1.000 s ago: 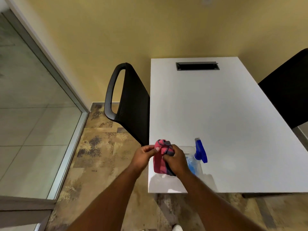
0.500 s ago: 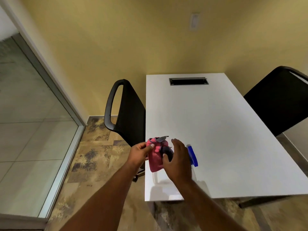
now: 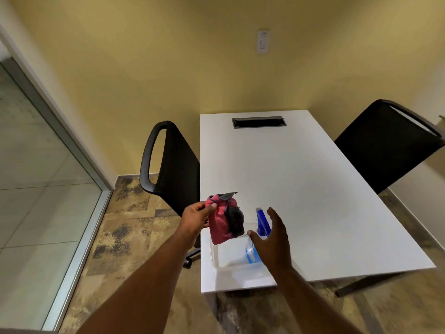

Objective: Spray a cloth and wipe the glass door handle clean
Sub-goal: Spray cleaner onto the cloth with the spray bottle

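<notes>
My left hand (image 3: 196, 218) pinches a folded pink and dark cloth (image 3: 224, 219) by its upper left corner, holding it above the near left corner of the white table (image 3: 301, 189). My right hand (image 3: 273, 237) hovers open, fingers spread, just over a spray bottle with a blue trigger head (image 3: 261, 220). The bottle lies inside a clear plastic container (image 3: 216, 261) on the table. Whether the hand touches the bottle I cannot tell. No door handle is in view.
A black chair (image 3: 168, 165) stands at the table's left side, another black chair (image 3: 385, 145) at its right. A glass panel with a metal frame (image 3: 72, 150) runs along the left. A cable slot (image 3: 258, 122) sits at the table's far end.
My right hand let go of the cloth and moved right over the spray bottle, opening. The left hand keeps the cloth alone. The view tilted upward.
</notes>
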Available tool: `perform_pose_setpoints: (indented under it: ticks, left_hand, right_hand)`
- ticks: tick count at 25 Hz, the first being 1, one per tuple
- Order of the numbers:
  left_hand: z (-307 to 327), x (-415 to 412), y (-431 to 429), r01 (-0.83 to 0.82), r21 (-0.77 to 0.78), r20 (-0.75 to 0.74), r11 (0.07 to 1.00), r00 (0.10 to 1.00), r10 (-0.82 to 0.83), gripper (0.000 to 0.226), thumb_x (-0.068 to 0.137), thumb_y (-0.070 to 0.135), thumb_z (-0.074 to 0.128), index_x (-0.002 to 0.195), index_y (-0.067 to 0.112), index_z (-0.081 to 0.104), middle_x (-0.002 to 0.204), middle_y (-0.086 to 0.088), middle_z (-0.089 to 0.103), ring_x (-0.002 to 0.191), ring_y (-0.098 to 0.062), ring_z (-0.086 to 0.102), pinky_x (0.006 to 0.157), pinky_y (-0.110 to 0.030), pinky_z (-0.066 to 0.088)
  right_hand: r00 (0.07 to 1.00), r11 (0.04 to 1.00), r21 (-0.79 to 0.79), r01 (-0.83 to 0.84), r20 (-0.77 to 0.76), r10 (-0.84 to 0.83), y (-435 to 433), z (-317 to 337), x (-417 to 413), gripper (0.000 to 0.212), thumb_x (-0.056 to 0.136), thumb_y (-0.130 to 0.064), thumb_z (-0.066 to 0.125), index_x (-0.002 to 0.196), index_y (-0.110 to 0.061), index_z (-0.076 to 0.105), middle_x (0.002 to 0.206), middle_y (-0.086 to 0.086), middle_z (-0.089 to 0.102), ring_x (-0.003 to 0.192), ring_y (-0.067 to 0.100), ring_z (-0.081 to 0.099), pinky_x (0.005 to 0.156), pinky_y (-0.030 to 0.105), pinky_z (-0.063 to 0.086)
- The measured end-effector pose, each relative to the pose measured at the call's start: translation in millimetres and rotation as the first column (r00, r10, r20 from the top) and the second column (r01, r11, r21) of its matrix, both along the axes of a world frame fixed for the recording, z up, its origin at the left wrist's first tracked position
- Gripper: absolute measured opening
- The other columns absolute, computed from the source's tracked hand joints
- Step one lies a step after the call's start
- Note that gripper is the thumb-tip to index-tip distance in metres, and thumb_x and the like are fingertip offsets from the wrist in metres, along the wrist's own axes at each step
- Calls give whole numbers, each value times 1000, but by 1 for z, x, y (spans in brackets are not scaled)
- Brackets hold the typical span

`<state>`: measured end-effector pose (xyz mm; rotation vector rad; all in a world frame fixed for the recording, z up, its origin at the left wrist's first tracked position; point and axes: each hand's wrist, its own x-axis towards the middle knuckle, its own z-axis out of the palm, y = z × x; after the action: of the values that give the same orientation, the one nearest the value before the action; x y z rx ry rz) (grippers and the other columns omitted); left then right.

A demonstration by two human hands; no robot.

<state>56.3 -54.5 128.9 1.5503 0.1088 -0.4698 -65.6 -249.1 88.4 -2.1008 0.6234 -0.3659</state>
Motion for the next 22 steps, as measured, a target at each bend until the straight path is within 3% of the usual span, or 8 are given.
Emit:
perform_pose_setpoints:
  ticks: [3,5,7,11,15,19,22]
  left_hand:
    - [-2,0,1,0,-3,-15,1000,1000,0,11,99,20,68,102,13,75,103,-11,79,97,-28,75,83,-37,60]
    - [0,-1,3,0,-30,-36,1000,999,-1,12,99,21,68,102,11,75,99,-11,79,92,-28,75,77,-34,61]
    - [4,-1,5,5,-41,-45,999,999,-7,15,99,24,68,103,10,74,94,-8,79,87,-26,75,72,-31,62]
    - [21,5,11,-2,-36,-21,999,1000,1,18,99,29,67,100,12,73,93,-7,79,87,-24,77,78,-36,59]
    - [52,21,21,-15,-44,40,999,999,16,16,98,30,67,96,15,73,94,-7,79,88,-25,77,79,-37,58]
    - [100,45,30,-37,-64,112,997,993,44,15,98,30,67,97,16,72,95,-6,78,88,-25,75,88,-43,59]
    - [143,59,33,-46,-90,185,995,981,63,15,98,31,67,93,17,70,90,-4,77,78,-21,74,79,-38,58]
  right_hand:
    - [1000,985,172,-9,-9,11,3,-19,-6,87,79,-18,87,151,-17,40,148,6,54,130,25,57,105,31,46]
    - [1000,974,228,2,3,-2,4,-24,-2,75,82,-16,85,147,-13,48,140,9,62,122,28,62,106,39,50]
    - [1000,970,242,8,9,-10,4,-25,6,64,85,-16,82,142,-11,55,134,11,67,115,29,65,103,46,53]
    - [1000,975,221,7,26,-13,4,-21,20,57,88,-16,78,140,-7,57,128,13,69,110,29,64,100,46,54]
    - [994,980,199,-14,109,-8,5,-2,33,51,88,-17,79,134,-7,59,121,10,69,103,25,64,91,37,56]
    - [962,983,167,-78,272,30,13,53,52,24,89,-22,77,109,-19,64,94,3,67,80,25,61,65,10,46]
    - [879,983,95,-156,468,94,26,108,67,16,86,-18,72,95,-14,59,87,7,58,73,22,59,62,11,46]
